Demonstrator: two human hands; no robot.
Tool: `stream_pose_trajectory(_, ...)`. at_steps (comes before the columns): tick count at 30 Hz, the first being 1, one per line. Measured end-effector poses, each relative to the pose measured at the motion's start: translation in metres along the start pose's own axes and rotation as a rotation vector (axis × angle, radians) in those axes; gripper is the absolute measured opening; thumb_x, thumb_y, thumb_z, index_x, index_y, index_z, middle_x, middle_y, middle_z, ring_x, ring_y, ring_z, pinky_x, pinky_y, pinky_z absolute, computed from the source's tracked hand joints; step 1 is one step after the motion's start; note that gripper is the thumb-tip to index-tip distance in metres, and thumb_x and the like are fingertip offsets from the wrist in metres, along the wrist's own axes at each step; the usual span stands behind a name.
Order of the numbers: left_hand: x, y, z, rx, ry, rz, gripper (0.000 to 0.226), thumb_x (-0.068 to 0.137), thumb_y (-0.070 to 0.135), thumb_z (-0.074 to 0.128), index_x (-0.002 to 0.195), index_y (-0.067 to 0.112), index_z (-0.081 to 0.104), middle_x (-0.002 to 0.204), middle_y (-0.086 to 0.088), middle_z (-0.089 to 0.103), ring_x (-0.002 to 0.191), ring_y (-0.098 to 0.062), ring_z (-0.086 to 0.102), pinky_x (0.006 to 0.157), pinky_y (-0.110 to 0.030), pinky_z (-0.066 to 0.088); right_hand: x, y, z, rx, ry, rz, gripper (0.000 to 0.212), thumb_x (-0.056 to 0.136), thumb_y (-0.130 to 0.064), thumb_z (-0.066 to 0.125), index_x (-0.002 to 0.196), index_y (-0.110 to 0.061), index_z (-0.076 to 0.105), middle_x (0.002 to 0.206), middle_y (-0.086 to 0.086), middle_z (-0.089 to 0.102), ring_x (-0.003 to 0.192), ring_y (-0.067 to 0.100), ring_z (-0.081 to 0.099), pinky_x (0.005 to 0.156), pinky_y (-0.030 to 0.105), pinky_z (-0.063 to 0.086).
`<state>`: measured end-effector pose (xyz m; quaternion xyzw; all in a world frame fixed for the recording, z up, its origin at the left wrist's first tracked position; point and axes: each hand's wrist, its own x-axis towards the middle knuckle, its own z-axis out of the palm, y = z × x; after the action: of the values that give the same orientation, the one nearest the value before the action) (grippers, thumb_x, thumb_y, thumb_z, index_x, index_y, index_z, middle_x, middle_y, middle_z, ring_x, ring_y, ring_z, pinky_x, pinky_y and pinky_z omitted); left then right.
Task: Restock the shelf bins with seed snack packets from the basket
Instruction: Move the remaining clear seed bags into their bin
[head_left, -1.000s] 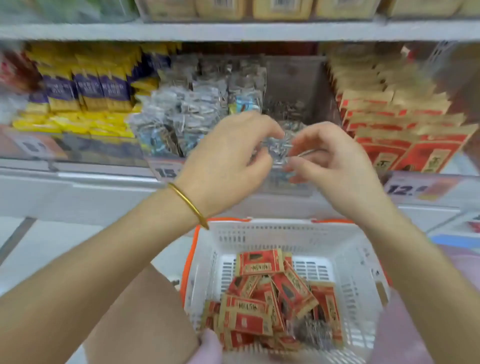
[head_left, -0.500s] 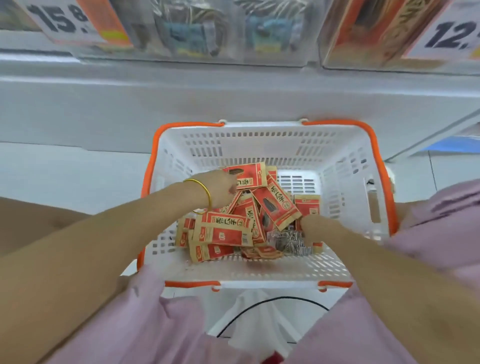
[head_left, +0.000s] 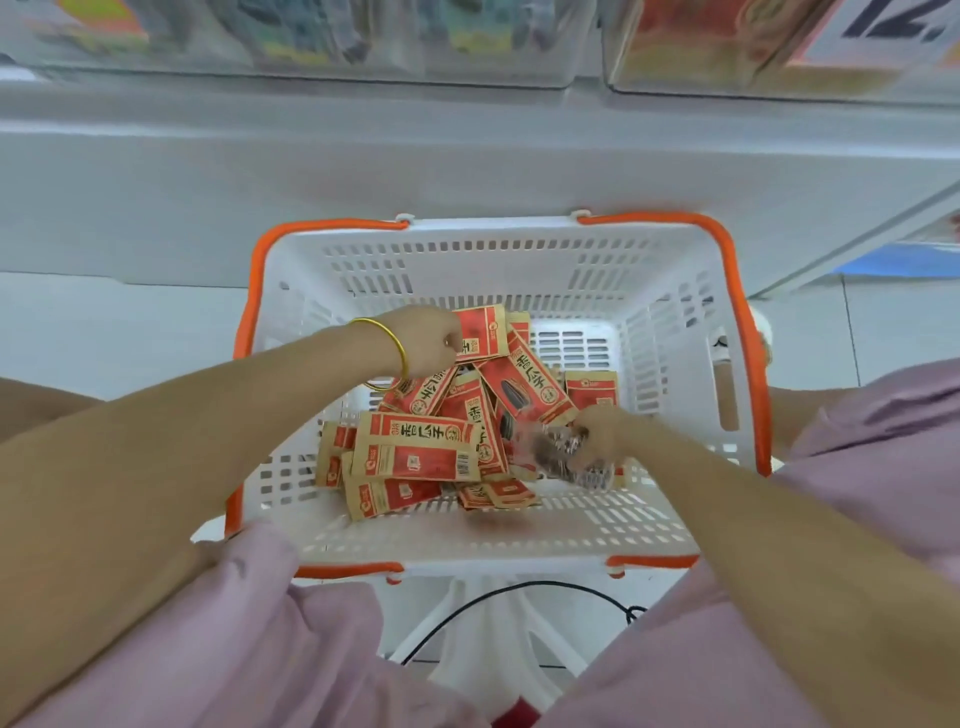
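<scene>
A white basket (head_left: 670, 332) with orange handles sits below me and holds several red-and-tan seed packets (head_left: 415, 449) in a loose pile. My left hand (head_left: 434, 340), a gold bangle at its wrist, pinches the edge of a red packet (head_left: 485, 332) at the back of the pile. My right hand (head_left: 605, 434) grips a clear packet of dark seeds (head_left: 558, 449) at the right side of the pile. The clear shelf bins (head_left: 322, 62) run blurred along the top edge.
A white shelf base (head_left: 467, 156) stands just behind the basket. A price card (head_left: 893, 26) shows at the top right. My lavender-clad knees (head_left: 234, 623) flank the basket's near rim, with a black cable (head_left: 498, 597) on the floor between them.
My hands left the shelf bin and dropped into the basket. Since half a second ago, the right hand has closed round the clear packet, and the left hand has taken hold of a red packet.
</scene>
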<state>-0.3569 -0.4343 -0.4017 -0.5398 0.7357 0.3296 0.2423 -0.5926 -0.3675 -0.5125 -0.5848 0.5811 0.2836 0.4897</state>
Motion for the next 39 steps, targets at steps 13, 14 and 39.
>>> stream_pose_trajectory(13, -0.052, 0.011, -0.037, -1.147, -0.238, -0.253, 0.062, 0.097, 0.055, 0.028, 0.138, 0.009, 0.038, 0.132, -0.021, 0.052, 0.092, -0.033, 0.068, 0.077, -0.04, 0.056, -0.111, -0.086, -0.083, 0.689, 0.363, -0.633, 0.052, 0.068, 0.024, 0.066, 0.102, -0.015, 0.065, 0.108, 0.001, 0.059, 0.087, 0.008, 0.058, 0.068, 0.013, 0.052)
stream_pose_trajectory(14, -0.057, 0.011, -0.038, -1.256, -0.313, -0.218, 0.062, 0.096, 0.054, 0.033, 0.139, 0.01, 0.035, 0.131, -0.02, 0.053, 0.092, -0.033, 0.068, 0.076, -0.039, 0.058, -0.117, -0.093, -0.082, 0.713, 0.397, -0.683, 0.055, 0.067, 0.026, 0.063, 0.097, -0.02, 0.065, 0.114, 0.0, 0.058, 0.092, 0.009, 0.058, 0.071, 0.017, 0.054)
stream_pose_trajectory(39, -0.144, 0.01, -0.136, -0.283, 1.362, 0.411, 0.029, 0.092, 0.025, 0.045, 0.107, 0.005, 0.059, 0.1, -0.005, 0.054, 0.095, -0.015, 0.049, 0.084, -0.019, 0.036, -0.233, -0.175, -0.146, 1.067, 0.557, -0.896, 0.033, 0.094, -0.017, 0.055, 0.125, -0.007, 0.052, 0.095, 0.003, 0.068, 0.078, 0.015, 0.068, 0.063, 0.033, 0.056)
